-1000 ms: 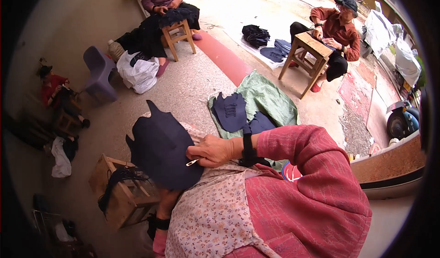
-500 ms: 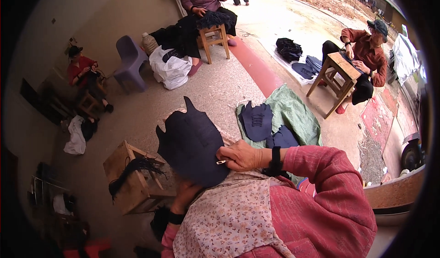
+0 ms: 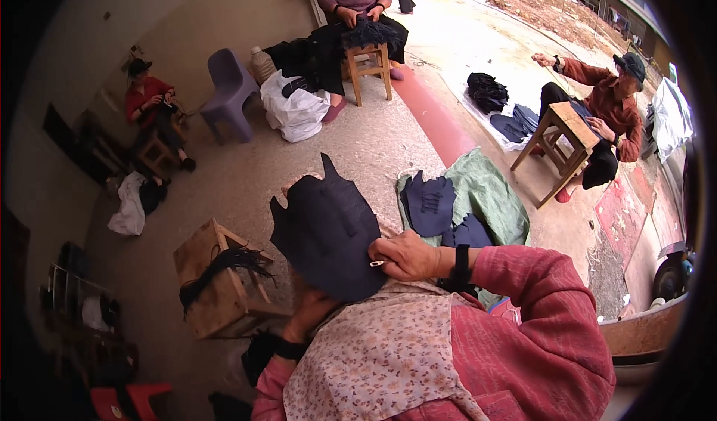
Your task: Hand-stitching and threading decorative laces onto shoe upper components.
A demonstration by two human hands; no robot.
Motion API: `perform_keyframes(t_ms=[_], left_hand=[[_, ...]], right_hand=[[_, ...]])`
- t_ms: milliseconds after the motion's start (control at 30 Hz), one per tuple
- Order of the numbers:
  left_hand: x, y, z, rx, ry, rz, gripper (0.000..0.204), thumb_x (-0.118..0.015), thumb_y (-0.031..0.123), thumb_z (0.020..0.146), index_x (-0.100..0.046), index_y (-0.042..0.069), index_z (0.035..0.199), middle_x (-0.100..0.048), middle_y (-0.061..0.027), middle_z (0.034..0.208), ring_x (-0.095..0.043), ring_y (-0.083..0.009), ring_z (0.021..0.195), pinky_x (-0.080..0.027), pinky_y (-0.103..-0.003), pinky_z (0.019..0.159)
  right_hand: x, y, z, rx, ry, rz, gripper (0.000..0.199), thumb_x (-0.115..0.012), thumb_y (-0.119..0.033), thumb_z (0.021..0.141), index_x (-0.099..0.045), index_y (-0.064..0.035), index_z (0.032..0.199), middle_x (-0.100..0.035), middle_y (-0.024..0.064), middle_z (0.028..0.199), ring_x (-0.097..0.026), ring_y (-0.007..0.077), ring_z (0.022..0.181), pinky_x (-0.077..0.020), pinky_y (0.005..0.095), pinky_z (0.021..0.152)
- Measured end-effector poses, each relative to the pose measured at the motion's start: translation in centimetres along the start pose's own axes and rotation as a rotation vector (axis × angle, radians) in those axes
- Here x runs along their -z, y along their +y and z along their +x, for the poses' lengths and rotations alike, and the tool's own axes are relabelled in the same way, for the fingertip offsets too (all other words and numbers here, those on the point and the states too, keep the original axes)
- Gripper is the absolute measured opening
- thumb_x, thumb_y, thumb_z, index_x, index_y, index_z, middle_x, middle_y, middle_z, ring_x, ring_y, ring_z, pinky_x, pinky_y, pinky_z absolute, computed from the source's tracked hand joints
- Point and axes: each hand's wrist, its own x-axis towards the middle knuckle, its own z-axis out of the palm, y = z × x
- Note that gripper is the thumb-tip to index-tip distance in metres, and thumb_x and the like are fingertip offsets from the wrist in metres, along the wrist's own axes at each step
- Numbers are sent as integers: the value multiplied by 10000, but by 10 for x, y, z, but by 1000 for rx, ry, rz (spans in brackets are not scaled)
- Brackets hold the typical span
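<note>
A dark navy, leather-like cut piece [image 3: 326, 230] with pointed tabs along its far edge is held up over my lap. My left hand [image 3: 312, 306] supports it from below at the lower left; most of its fingers are hidden behind the piece. At the piece's right edge, my right hand [image 3: 409, 257] is closed in a pinch. A small pale tool with a slot in its end [image 3: 378, 263] sticks out from those fingers, lying against the navy surface. What the rest of the tool looks like is covered by the hand. A flowered apron [image 3: 373, 339] spreads below.
Left of me, a wooden stool [image 3: 205, 260] bears a bundle of black cords [image 3: 224, 271]. More navy pieces, one laced [image 3: 429, 204], lie on a green sack [image 3: 485, 186]. Three seated people work nearby, one behind a stool [image 3: 571, 126] at right. A purple chair [image 3: 228, 92] stands farther back.
The whole view has shifted slightly. My hands keep nearly the same hold on the navy piece and tool. The person at right has stretched one arm out to the left.
</note>
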Motion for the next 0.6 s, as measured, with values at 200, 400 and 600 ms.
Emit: perform_keyframes(t_ms=[200, 400, 600], left_hand=[[-2, 0, 0, 31, -12, -50, 390, -679, 140, 889, -600, 13, 1250, -583, -59, 1289, -524, -182, 1198, -397, -341, 1039], [3, -9, 3, -8, -79, 49, 435, -679, 142, 891, -566, 32, 1296, -564, -45, 1312, -507, -180, 1218, -378, -339, 1058], [3, 0, 6, 15, -60, -44, 449, -686, 158, 892, -558, 35, 1304, -580, -45, 1296, -506, -165, 1208, -378, -316, 1051]], right_hand=[[4, 1, 0, 2, -22, -36, 207, -492, -114, 794, -507, -77, 998, -560, 82, 736, -613, 300, 651, -480, 386, 587], [3, 2, -2, -9, -33, 2, 222, -500, -171, 828, -475, -98, 1036, -565, 109, 748, -614, 343, 676, -458, 437, 590], [8, 2, 4, -6, -27, -18, 209, -497, -171, 830, -479, -93, 1023, -560, 108, 729, -616, 340, 667, -464, 439, 584]])
